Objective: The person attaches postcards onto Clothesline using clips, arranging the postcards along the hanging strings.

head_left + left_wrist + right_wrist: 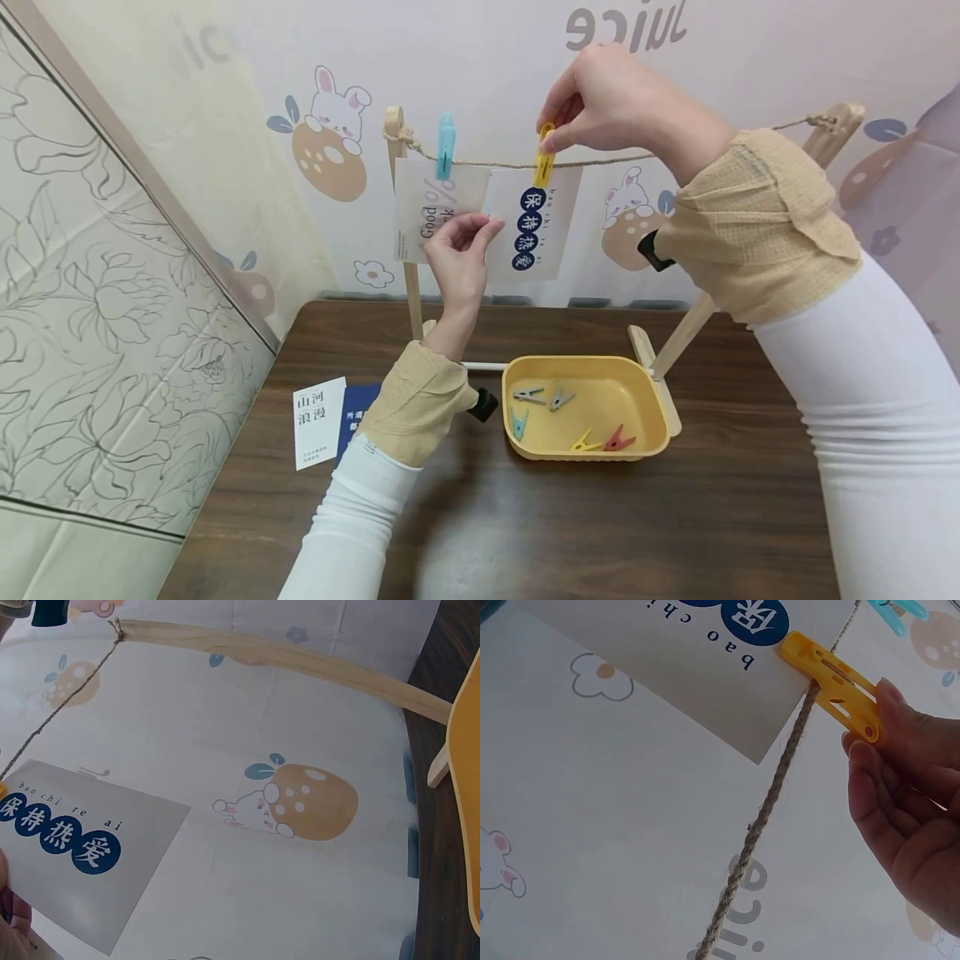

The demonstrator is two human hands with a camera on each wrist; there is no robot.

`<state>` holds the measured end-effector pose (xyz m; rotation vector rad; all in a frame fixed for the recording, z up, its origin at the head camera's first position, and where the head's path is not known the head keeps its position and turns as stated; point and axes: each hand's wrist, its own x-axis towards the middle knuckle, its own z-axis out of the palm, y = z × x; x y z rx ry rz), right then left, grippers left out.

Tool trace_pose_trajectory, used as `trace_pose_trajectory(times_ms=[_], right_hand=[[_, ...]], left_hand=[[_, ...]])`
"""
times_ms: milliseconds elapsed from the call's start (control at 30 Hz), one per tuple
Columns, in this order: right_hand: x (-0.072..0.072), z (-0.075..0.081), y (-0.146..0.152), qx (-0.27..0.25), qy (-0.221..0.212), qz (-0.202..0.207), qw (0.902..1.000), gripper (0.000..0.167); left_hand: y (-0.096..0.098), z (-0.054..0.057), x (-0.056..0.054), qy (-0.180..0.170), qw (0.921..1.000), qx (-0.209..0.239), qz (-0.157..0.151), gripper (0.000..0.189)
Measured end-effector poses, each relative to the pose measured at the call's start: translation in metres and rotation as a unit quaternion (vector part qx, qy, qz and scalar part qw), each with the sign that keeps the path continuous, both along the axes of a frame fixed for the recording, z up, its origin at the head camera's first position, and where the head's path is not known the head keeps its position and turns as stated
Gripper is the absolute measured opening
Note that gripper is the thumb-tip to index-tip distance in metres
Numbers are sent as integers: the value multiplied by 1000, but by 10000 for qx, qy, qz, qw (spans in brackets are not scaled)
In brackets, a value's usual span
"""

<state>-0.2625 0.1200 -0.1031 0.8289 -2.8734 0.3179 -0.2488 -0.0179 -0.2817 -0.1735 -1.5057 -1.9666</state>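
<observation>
Pinched by the handles in the right hand, thumb against fingers: a yellow clothespin, set over the rope and the top edge of a printed card — probably to fix it there. At that card's left edge, thumb and fingertip of the left hand brought together on it, likely for steadiness. Just beside, under a blue clothespin, a second card. Strung between wooden posts, the rope, presumably to hold cards upright. Below, seemingly within easy reach, a yellow tub of loose pins — grey, teal, yellow, red. Flat at left, a white card and a navy card, the latter partly hidden by a tan cuff. Underneath, a dark wood-grain counter; behind, a pale backdrop with rabbits; leftward, a flower-drawn panel.
</observation>
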Motion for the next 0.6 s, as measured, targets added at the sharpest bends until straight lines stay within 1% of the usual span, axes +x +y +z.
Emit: trace_pose_trajectory(times_ms=[267,433,600], right_hand=[[1,-2,1,60,-101,-86,9999,31],[1,-4,1,17,-196,-40,9998,32],[2,-7,1,-59,-236,32,9997,33]], left_hand=[[0,-1,0,-46,10000,10,58,20],[-1,-2,1,-100,9999,16,57,20],[-2,-3,2,-139,9998,-73,138,19]])
